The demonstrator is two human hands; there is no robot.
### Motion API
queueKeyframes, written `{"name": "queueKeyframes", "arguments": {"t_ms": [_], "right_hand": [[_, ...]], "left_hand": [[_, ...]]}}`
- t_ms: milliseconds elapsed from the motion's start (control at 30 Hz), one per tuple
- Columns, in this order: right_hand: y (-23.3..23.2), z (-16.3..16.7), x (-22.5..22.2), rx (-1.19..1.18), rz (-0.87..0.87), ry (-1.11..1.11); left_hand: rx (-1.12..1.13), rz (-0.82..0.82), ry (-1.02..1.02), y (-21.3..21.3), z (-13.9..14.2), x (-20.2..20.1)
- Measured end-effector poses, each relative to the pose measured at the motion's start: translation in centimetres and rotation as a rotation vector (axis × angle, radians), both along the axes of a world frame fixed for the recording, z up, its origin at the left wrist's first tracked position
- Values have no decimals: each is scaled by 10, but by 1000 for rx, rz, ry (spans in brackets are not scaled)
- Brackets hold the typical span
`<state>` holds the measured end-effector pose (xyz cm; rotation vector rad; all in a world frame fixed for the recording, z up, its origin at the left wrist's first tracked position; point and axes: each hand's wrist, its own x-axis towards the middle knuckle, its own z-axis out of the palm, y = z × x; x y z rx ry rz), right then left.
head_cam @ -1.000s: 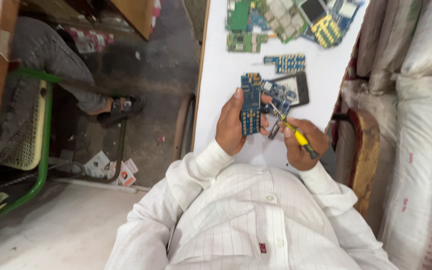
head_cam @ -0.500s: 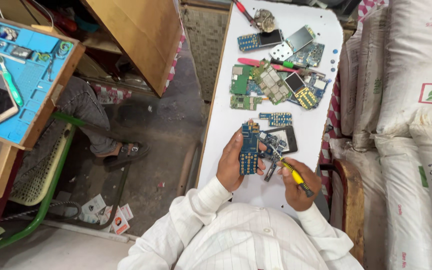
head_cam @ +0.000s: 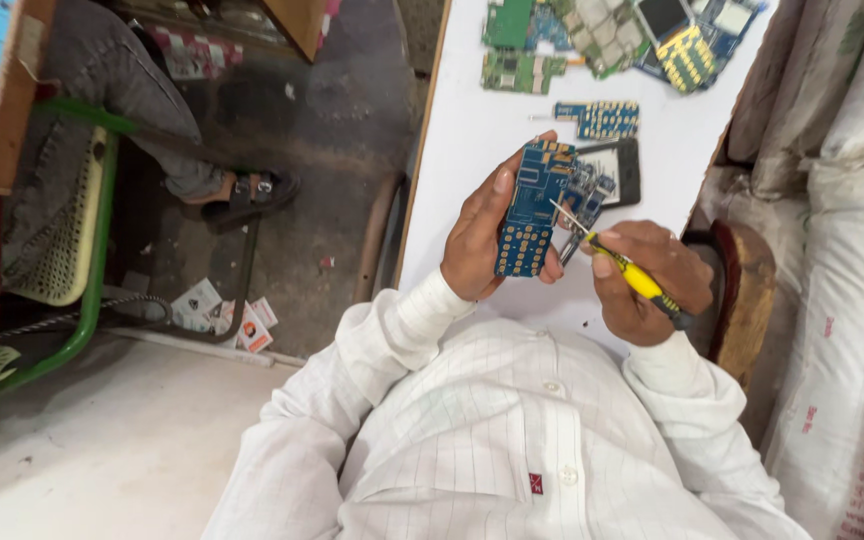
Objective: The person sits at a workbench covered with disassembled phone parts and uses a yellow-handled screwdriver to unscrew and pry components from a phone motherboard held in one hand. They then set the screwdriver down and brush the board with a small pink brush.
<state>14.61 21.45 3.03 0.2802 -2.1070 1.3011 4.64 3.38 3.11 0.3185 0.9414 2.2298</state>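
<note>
One blue circuit board (head_cam: 535, 210) gripped in left hand (head_cam: 480, 240), one yellow screwdriver (head_cam: 624, 270) clasped in right hand (head_cam: 652, 280)

White flat tabletop (head_cam: 472, 150) carries scattered parts: green circuit boards (head_cam: 522, 70) at far end, small blue keypad board (head_cam: 598, 118) nearer, black phone body (head_cam: 620, 170) beside it, multicoloured board pile (head_cam: 652, 30).

head cam | steep downward view | close above white table (head_cam: 472, 150)

Blue circuit board (head_cam: 534, 208), yellow-handled screwdriver (head_cam: 630, 275), white table (head_cam: 472, 140).
</note>
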Motion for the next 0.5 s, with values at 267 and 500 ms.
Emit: {"name": "queueKeyframes", "arguments": {"t_ms": [267, 500], "right_hand": [[-3, 4, -1, 111, -26, -78], [-7, -2, 1, 54, -78, -108]], "left_hand": [[-64, -84, 29, -2, -9, 11], [-64, -94, 66, -1, -10, 14]]}}
